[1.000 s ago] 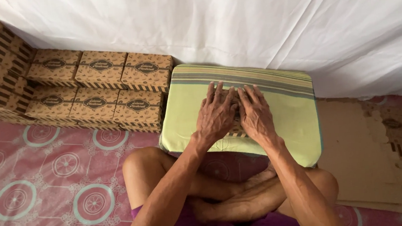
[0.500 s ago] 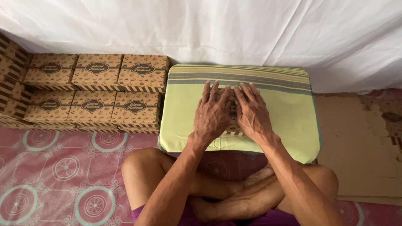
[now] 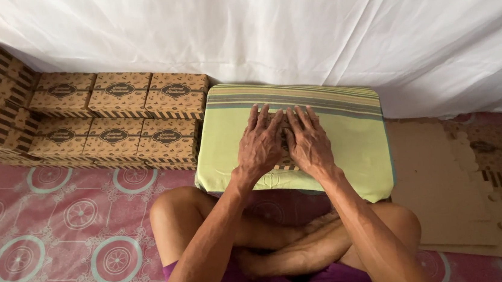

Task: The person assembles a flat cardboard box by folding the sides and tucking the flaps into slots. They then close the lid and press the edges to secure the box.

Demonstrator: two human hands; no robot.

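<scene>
Two hands lie side by side, palms down, on a small flat piece of patterned cardboard (image 3: 286, 161), of which we see only a striped brown edge below the palms and a sliver between them. Our left hand (image 3: 261, 145) and right hand (image 3: 308, 142) both have the fingers extended and slightly fanned, flattened onto the piece rather than closed around it; the index fingers nearly touch. The cardboard sits near the middle of a pale green cushion (image 3: 349, 150) with striped bands along its far edge, and the cushion rests in front of our crossed legs (image 3: 284, 247). To the left, just beside the cushion, brown printed boxes (image 3: 140, 117) stand stacked in rows against a white cloth backdrop (image 3: 289, 29). To the right, flat sheets of brown cardboard (image 3: 449, 196) lie on the pink patterned floor mat (image 3: 59, 236), close to the cushion's edge.
</scene>
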